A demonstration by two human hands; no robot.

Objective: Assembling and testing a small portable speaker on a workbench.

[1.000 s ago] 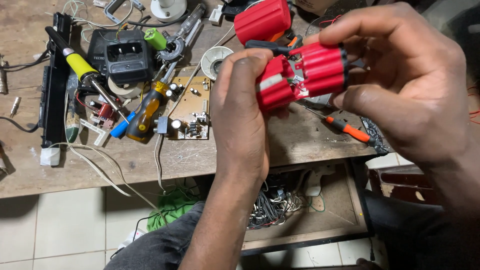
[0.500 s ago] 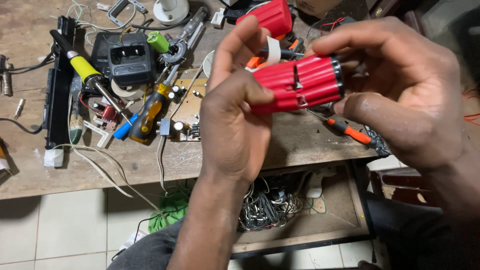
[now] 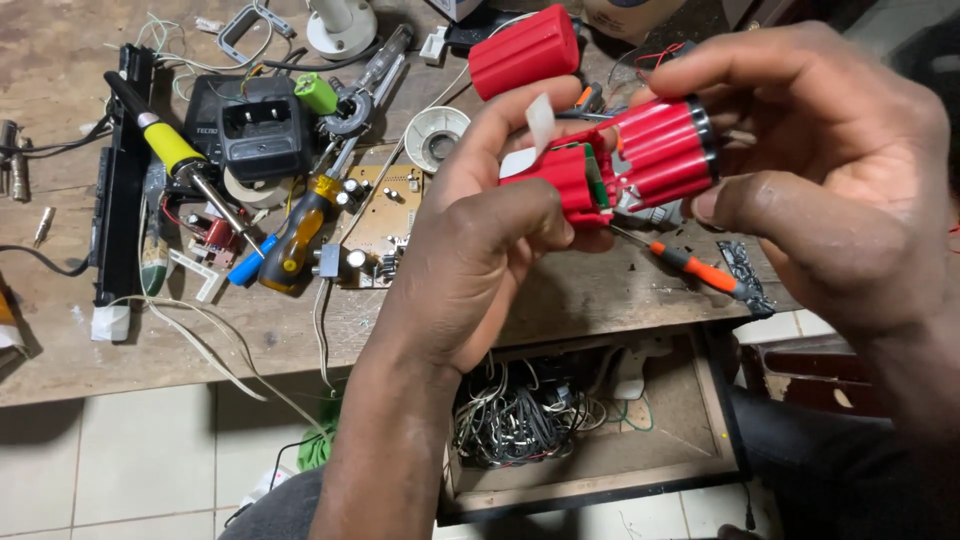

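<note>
where the wooden bench begins at my far left, a long black strip lies along its length; just beside it a yellow-handled soldering iron slants down toward a small red part; behind that, a black charging cradle with a green cylinder at its corner; next, an amber-handled screwdriver resting against a tan circuit board studded with capacitors; a white tape spool just past the board; a loose red cell pack farther back on the bench; my left hand, raised above the bench edge, thumb and fingers closed on the left end of the red battery pack, a strip of white tape standing up by my fingertips; the pack itself, a bundle of red cylindrical cells with a green edge showing at its middle, held in the air between both hands, clear of the bench; my right hand, fingers curled over the top and thumb pressed under the right end of the same pack; beneath it on the bench, an orange-handled screwdriver pointing toward the pack; below the bench, an open drawer with a tangle of wires lying in it; tiled floor at lower left.
</note>
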